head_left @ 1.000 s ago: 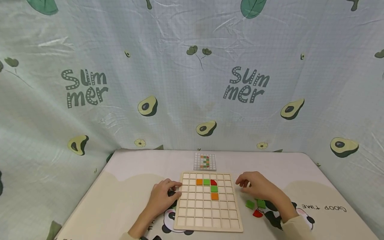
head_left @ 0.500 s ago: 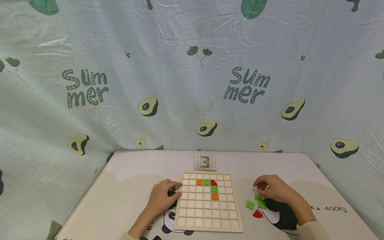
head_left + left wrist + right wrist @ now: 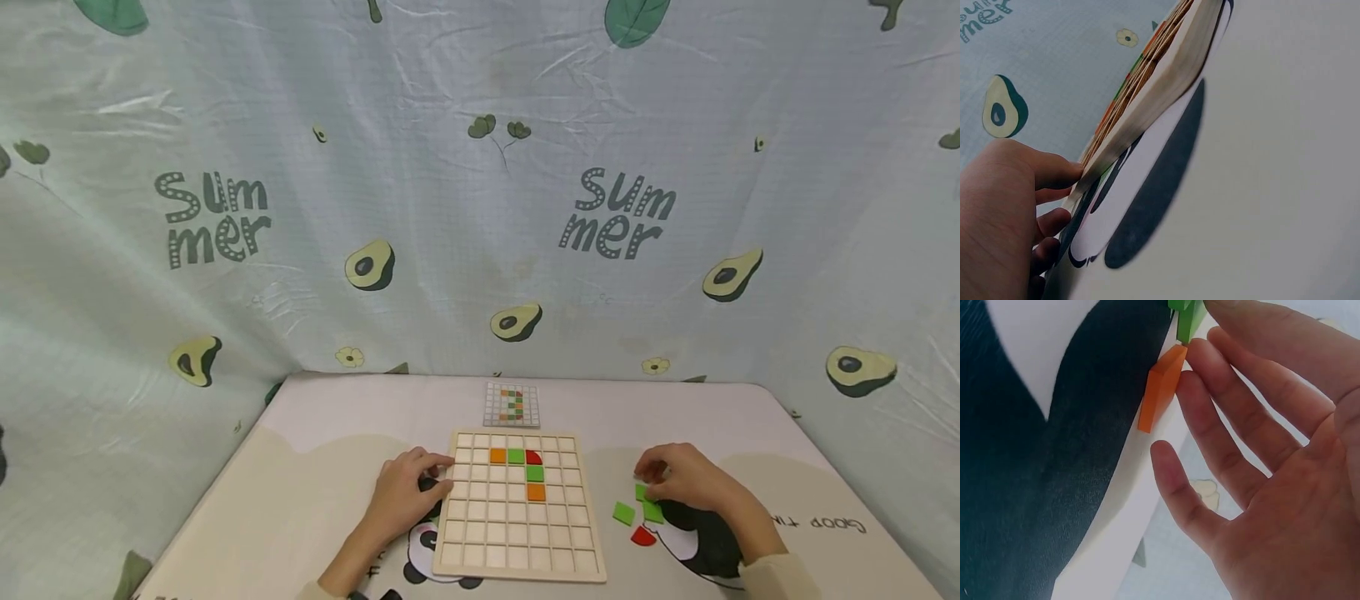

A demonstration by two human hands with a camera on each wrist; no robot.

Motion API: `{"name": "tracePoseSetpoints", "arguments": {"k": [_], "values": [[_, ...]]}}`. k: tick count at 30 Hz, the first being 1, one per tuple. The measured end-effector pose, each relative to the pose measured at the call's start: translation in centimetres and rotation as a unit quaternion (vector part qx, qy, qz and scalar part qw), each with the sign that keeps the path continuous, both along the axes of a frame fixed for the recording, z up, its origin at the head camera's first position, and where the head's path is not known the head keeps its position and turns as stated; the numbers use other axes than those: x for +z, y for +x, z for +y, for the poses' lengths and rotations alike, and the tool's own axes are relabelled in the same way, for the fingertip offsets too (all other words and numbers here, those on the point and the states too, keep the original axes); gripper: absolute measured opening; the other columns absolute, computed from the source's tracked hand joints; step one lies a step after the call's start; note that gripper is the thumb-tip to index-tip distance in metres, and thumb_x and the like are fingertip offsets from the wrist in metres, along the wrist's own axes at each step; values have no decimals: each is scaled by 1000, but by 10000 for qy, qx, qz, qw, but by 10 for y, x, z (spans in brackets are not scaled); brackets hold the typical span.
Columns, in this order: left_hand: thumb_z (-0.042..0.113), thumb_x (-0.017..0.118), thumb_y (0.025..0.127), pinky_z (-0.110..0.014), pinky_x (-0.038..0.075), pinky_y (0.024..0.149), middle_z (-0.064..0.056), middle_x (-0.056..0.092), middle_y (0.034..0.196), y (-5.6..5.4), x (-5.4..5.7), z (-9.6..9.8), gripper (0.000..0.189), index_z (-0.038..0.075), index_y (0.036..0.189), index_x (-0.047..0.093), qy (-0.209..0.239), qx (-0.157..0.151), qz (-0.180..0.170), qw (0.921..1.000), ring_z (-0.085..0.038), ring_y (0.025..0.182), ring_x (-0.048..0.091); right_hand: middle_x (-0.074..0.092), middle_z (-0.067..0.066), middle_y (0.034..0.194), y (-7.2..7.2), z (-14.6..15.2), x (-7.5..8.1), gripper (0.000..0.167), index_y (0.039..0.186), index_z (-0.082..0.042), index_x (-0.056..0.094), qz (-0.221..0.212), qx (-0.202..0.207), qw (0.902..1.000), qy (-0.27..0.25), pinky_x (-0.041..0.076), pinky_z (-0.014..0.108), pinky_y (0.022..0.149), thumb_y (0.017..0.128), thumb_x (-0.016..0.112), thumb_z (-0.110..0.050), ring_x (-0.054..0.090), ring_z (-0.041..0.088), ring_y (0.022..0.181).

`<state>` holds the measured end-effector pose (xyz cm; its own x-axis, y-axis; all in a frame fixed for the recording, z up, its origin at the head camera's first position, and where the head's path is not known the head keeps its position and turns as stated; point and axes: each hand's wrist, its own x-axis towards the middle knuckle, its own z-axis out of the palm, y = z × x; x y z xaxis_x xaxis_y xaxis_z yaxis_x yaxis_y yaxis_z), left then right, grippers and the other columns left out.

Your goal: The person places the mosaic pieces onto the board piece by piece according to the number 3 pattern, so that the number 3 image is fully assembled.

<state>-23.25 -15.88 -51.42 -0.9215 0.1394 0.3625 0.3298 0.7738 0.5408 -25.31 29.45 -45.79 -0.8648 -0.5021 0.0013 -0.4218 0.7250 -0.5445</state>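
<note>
My left hand (image 3: 408, 492) rests with thumb and index finger spread along the left edge of a wooden grid board (image 3: 517, 566); in the left wrist view the thumb tip touches the rim. An orange tile (image 3: 498, 456), a green tile (image 3: 516, 456) and a red quarter-round tile (image 3: 533, 457) sit in one row, with a green tile (image 3: 535, 473) and an orange tile (image 3: 536, 492) below the red. My right hand (image 3: 686, 477) is over loose tiles right of the board. In the right wrist view its fingertips are at an orange tile (image 3: 1163, 387), the thumb by a green tile (image 3: 1190, 324).
A pattern card (image 3: 512, 405) with a coloured grid lies behind the board. Loose green tile (image 3: 624, 513) and red quarter-round tile (image 3: 642, 536) lie between board and right hand. The table cover has panda prints; a printed curtain (image 3: 450, 208) hangs behind.
My right hand has moved right, away from the board's right edge, to the loose tiles, and shifted only slightly in the last half second. The left hand has stayed at the board's edge.
</note>
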Motion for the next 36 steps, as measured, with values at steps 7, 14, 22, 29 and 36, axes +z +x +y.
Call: {"name": "tracePoseSetpoints", "arguments": {"k": [7, 14, 22, 29, 36], "values": [[30, 79, 84, -29, 33, 73, 15, 59, 80, -1, 2, 2, 23, 25, 107, 80, -51, -54, -24, 10000, -3, 77, 53, 69, -5, 90, 3, 0, -1, 21, 99, -10, 74, -173, -28, 9998, -18, 53, 26, 71, 79, 83, -13, 59, 2, 80], [31, 79, 85, -29, 33, 73, 16, 59, 80, 0, 0, 2, 21, 26, 106, 79, -3, -78, -57, 10000, -2, 78, 53, 69, -6, 90, 5, -4, -1, 22, 99, -11, 74, -242, -86, 9997, 45, 52, 25, 72, 80, 84, -12, 59, 3, 80], [30, 79, 85, -29, 32, 73, 17, 58, 79, 1, 0, 0, 21, 28, 105, 79, -10, -62, -22, 10000, -1, 77, 51, 68, -7, 88, 3, -8, -2, 19, 98, -12, 74, -151, -127, 9996, 207, 52, 24, 71, 81, 83, -12, 57, 2, 78], [30, 79, 85, -30, 32, 73, 16, 58, 80, 0, 2, 1, 20, 28, 105, 79, 20, -38, -22, 10000, -2, 77, 52, 69, -7, 92, 1, -9, -2, 18, 98, -12, 74, 85, -137, 9996, 224, 53, 25, 72, 82, 82, -11, 59, 3, 81], [31, 79, 85, -30, 33, 73, 17, 59, 80, 0, 2, 1, 19, 30, 104, 79, 37, -12, -18, 10000, -2, 78, 52, 70, -6, 93, 1, -8, -4, 20, 99, -10, 74, 112, -75, 9999, 102, 53, 25, 71, 80, 81, -9, 60, 2, 81]]}}
